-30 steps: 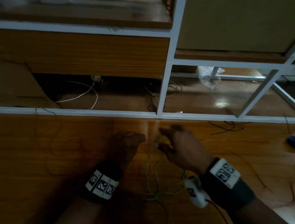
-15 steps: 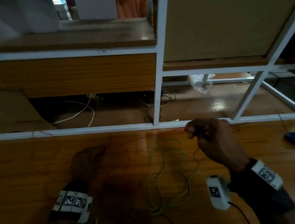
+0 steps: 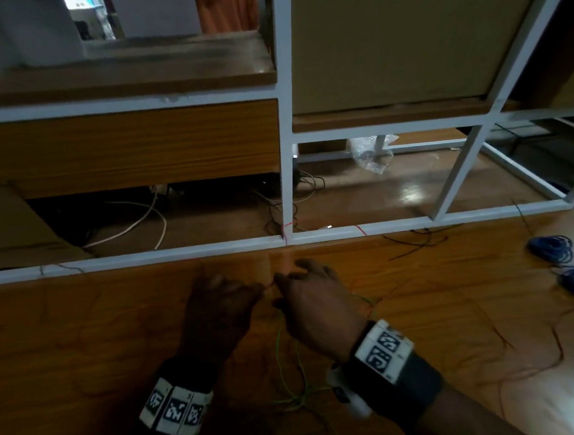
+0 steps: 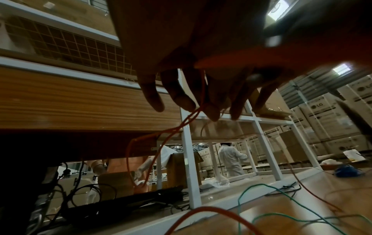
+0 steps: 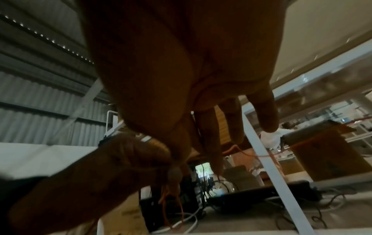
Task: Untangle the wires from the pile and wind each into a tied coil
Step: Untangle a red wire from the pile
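Both hands have met again, left hand (image 3: 218, 309) and right hand (image 3: 316, 309) pinching the orange wire (image 4: 193, 117).

Head camera looked down over desk (image 3: 80, 338); wrist cameras sat low, close under palms, facing white frame (image 4: 190, 167), shared by all.

- The head view is dim and warm, with a bright glare patch on the glossy shelf (image 3: 414, 196).
- Both hands read as dark, soft shapes.
- The wrist views are backlit: ceiling lights (image 4: 278, 9) blow out white while the palm stays in shadow.
- Straight frame bars bow towards the edges.
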`<action>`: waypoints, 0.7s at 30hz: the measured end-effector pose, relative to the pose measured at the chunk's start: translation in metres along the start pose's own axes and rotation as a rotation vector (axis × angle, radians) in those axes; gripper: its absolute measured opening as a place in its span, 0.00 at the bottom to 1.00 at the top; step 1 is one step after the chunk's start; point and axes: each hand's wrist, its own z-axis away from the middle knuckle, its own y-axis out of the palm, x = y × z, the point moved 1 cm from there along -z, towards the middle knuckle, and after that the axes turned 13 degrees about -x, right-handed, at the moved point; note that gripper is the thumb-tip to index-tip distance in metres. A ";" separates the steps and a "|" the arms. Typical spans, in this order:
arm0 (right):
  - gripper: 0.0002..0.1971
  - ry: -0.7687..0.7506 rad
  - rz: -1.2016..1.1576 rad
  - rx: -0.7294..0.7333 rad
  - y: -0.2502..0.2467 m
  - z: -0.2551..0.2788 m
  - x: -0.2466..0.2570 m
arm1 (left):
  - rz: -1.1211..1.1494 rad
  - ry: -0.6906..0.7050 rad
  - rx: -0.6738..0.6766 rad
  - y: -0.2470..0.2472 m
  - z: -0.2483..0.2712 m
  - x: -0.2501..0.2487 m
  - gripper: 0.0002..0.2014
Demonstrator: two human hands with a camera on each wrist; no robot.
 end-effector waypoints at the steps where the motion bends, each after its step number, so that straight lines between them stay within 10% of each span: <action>1: 0.15 0.021 -0.006 -0.033 0.003 -0.002 0.001 | -0.011 -0.017 -0.010 0.000 0.001 0.003 0.11; 6: 0.31 -0.112 -0.011 -0.158 -0.008 -0.004 -0.004 | -0.007 0.031 -0.019 -0.001 0.016 0.018 0.13; 12: 0.16 -0.226 0.000 -0.124 0.003 -0.013 0.003 | 0.063 0.063 -0.129 -0.004 0.005 0.005 0.14; 21: 0.11 -0.115 -0.154 -0.406 -0.044 0.011 -0.060 | -0.116 -0.097 0.090 -0.022 0.039 0.055 0.22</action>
